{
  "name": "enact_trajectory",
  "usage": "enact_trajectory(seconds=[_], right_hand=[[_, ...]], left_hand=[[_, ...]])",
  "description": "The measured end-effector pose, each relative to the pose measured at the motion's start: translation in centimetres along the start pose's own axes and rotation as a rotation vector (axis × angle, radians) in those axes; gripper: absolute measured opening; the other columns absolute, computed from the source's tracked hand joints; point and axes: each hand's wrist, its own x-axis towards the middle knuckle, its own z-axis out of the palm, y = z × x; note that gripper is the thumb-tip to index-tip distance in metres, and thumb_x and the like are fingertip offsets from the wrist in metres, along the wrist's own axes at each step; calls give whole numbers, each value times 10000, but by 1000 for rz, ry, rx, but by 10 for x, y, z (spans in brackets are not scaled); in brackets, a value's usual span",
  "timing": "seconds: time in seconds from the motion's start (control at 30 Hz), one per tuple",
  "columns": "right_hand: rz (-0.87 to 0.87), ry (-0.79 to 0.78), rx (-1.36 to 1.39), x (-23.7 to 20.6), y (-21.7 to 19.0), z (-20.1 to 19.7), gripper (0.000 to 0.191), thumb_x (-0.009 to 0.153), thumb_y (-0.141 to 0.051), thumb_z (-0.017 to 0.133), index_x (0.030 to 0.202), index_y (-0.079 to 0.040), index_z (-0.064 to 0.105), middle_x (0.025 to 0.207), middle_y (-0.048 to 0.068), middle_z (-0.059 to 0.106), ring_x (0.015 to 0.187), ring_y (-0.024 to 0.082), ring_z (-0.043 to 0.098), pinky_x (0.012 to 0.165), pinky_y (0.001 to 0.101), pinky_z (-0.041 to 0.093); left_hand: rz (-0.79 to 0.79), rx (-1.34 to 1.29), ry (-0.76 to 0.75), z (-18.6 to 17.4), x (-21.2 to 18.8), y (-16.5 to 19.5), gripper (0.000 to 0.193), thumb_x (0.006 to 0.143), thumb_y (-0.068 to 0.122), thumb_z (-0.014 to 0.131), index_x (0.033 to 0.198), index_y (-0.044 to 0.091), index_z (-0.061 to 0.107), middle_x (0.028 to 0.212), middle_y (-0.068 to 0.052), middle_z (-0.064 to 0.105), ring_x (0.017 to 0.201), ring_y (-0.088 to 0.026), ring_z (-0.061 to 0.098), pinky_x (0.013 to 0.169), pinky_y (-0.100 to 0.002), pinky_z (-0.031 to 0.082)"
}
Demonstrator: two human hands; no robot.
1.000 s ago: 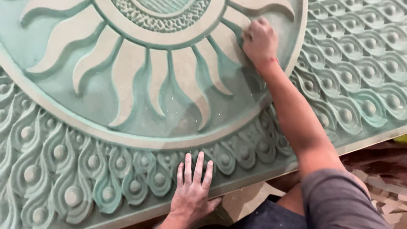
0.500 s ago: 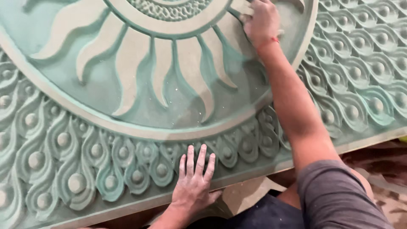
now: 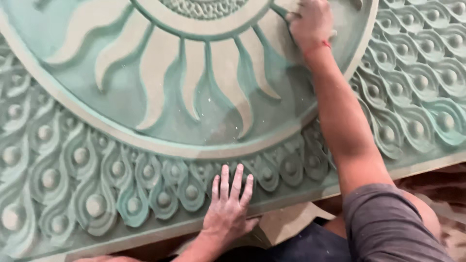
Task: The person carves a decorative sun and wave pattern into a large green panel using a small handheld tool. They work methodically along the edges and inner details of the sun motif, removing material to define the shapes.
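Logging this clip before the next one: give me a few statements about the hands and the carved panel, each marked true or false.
1. The left hand lies flat, fingers spread, on the panel's near edge. True.
2. The right hand presses on the sunburst rays near the top of the round medallion. True.
3. The panel is painted bright red. False: it is pale green, with lighter worn patches on the raised parts.
4. Both hands rest on the feather border. False: only the left does; the right is up on the medallion.
5. A red thread circles the right wrist. True.
6. The left hand holds a hammer. False: it holds nothing.
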Motion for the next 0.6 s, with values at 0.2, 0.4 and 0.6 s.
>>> enact_trajectory(seconds=[0.2,0.4,0.6], right_hand=[[-70,55,122,9,-5,4,208,799,-183,825,926,-42,739,940,145,729,893,382,687,743,472,549],[90,-80,-4,-41,20,-46,184,843,-215,827,845,-58,732,927,147,702,890,384,677,767,486,539],[116,-294,-179,28,5,46,283,951,-385,752,945,-103,781,895,167,733,817,376,688,697,522,506]], left_hand=[[17,11,0,-5,1,1,1148,607,554,867,1500,23,381,1597,-277,267,1452,-559,224,1126,-664,249],[14,19,26,0,0,0,1141,622,567,862,1494,8,385,1592,-287,273,1450,-562,228,1123,-672,257],[10,24,-4,0,-1,2,1131,622,557,859,1499,19,389,1596,-281,264,1456,-552,217,1124,-669,259]])
